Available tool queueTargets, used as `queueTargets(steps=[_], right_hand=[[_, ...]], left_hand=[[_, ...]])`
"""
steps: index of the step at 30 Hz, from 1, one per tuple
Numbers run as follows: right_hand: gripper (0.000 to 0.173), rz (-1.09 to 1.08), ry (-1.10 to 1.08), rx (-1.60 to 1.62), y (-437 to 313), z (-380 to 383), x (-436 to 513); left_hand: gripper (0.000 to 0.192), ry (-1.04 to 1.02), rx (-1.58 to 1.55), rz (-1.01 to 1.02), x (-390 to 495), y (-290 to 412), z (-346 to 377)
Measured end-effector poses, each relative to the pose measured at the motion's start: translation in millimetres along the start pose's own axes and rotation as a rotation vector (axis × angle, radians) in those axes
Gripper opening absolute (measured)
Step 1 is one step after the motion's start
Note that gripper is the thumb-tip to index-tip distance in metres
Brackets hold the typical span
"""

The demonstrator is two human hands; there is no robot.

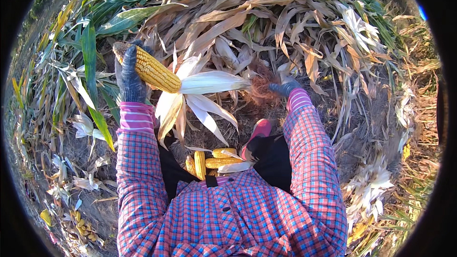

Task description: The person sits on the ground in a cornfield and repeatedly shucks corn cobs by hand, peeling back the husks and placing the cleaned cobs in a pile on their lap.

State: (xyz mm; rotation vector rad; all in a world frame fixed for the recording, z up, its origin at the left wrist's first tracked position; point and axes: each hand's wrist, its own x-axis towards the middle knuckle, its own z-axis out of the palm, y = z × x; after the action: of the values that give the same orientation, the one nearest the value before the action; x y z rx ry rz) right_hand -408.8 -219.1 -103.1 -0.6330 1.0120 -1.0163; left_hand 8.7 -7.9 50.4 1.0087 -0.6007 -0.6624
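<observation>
My left hand [131, 78], in a dark grey knit glove, grips a yellow ear of corn [157, 69] near its brownish end. Pale husk leaves [214, 83] spread out like a star from the ear's other end. One long leaf stretches right, up to a tuft of reddish-brown corn silk [263, 85]. At that tuft is my gloved right hand [285, 87], its fingers closed at the silk's edge and slightly blurred. Several bare yellow ears [217, 163] lie on the ground between my legs, with a husk piece [235, 167] beside them.
A large heap of dry brown corn leaves [228, 18] curves across the front, with green leaves [135, 19] at its left. Loose husks [371, 189] lie on the right. More yellow ears [84, 226] lie at lower left. A red shoe [262, 127] shows below my right hand.
</observation>
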Motion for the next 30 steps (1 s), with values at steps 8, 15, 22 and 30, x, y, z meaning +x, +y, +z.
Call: queueTargets(steps=[8,15,22,30], right_hand=[[0.029,-0.081,-0.204,-0.585,13,0,15],[0.067,-0.224,-0.798,-0.146,1,182,-137],[0.087,-0.169,-0.972,-0.62,99,195,-141],[0.061,0.047,-0.936,-0.486,120,203,-168]], left_hand=[[0.048,-0.196,0.061,-0.072,-18,-1,17],[0.046,-0.375,0.206,-0.069,-28,-15,40],[0.05,-0.232,-0.19,-0.169,-39,10,56],[0.055,-0.323,-0.222,-0.195,-43,14,54]])
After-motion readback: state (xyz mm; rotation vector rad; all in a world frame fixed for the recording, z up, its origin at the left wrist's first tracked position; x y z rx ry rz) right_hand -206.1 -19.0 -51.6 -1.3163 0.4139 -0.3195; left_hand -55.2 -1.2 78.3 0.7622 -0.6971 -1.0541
